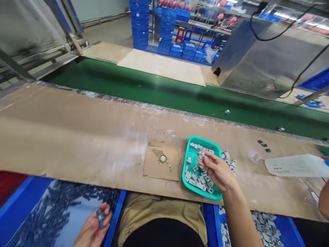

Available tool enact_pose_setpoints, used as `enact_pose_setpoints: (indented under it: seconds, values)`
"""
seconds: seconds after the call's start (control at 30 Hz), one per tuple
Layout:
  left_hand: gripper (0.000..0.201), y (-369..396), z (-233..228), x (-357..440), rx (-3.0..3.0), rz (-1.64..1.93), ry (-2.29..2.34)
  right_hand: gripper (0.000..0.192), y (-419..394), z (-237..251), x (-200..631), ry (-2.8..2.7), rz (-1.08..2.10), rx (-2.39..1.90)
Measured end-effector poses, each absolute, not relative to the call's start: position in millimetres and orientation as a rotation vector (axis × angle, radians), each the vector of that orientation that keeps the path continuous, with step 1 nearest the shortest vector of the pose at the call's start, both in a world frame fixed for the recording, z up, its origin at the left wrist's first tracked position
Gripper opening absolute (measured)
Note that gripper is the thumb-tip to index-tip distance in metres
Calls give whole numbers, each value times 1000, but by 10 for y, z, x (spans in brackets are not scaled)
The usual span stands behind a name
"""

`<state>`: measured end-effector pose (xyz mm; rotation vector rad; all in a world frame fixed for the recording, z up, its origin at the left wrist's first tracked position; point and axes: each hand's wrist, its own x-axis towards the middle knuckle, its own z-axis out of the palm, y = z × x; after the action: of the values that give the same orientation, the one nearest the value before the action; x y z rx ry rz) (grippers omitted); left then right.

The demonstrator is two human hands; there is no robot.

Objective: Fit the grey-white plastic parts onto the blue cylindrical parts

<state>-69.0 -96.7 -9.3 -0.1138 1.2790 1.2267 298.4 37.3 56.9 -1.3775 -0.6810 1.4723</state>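
Observation:
My left hand (96, 223) is closed on a small dark blue-grey plastic piece (100, 218), above a blue bin (122, 202) of many similar dark pieces (43, 219). In my right hand (216, 168), a small light-grey plastic piece (201, 155) is pinched between thumb and fingers. That hand is over a teal plastic basket (185, 181), where more grey pieces (202, 180) lie. A cardboard square (154, 169) is left of the basket, with thin metal pins and a round cream-coloured part (162, 158) on it.
Loose grey pieces (228, 161) lie right of the basket. Beyond the brown worktop (89, 137) runs a green conveyor belt (154, 85) carrying a few small parts. Another blue bin (288, 230) of grey pieces stands below at right. Another person's arm (324, 200) shows at the right edge.

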Motion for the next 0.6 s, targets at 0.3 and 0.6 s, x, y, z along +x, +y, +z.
enact_pose_setpoints:
  seconds: [0.3,0.6]
  values:
    - [44,-566,279,1,-7,1219,1073,34,545,646,2318,-1475,1128,-1710]
    - [35,-428,299,232,105,1242,831,21,570,418,1973,-2189,510,-1597]
